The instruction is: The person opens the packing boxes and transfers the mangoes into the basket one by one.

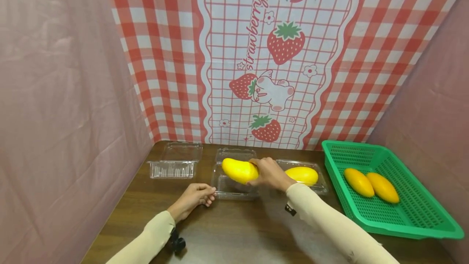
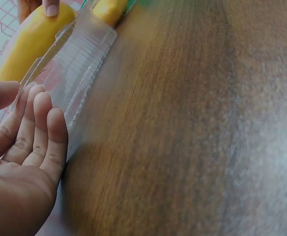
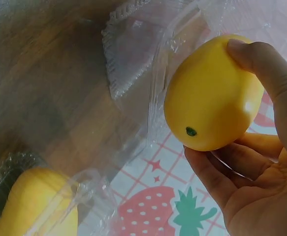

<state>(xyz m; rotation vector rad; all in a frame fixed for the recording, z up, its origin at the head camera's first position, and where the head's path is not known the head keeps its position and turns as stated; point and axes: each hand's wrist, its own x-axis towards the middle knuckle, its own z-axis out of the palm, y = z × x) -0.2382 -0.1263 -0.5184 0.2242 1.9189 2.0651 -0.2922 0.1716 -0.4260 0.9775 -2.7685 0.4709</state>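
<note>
My right hand [image 1: 271, 173] grips a yellow mango [image 1: 238, 170] by one end, thumb on one side and fingers on the other. The mango is tilted over the middle clear plastic container [image 1: 234, 195], whose lid stands folded back behind it. In the right wrist view a small green stem mark [image 3: 191, 131] shows on the fruit. My left hand [image 1: 192, 199] pinches the near left rim of that container between thumb and index finger, the other fingers [image 2: 55, 130] loosely bent. Just right of it, another mango [image 1: 302, 175] lies in a second clear container [image 1: 323, 189].
A third clear container [image 1: 172, 170] stands at the left with its lid back. At the right, a green plastic basket [image 1: 410, 232] holds two mangoes [image 1: 382, 188]. Behind the brown table [image 1: 227, 231] hangs a checked strawberry cloth [image 1: 176, 72]; pink cloth [image 1: 66, 113] lines the sides.
</note>
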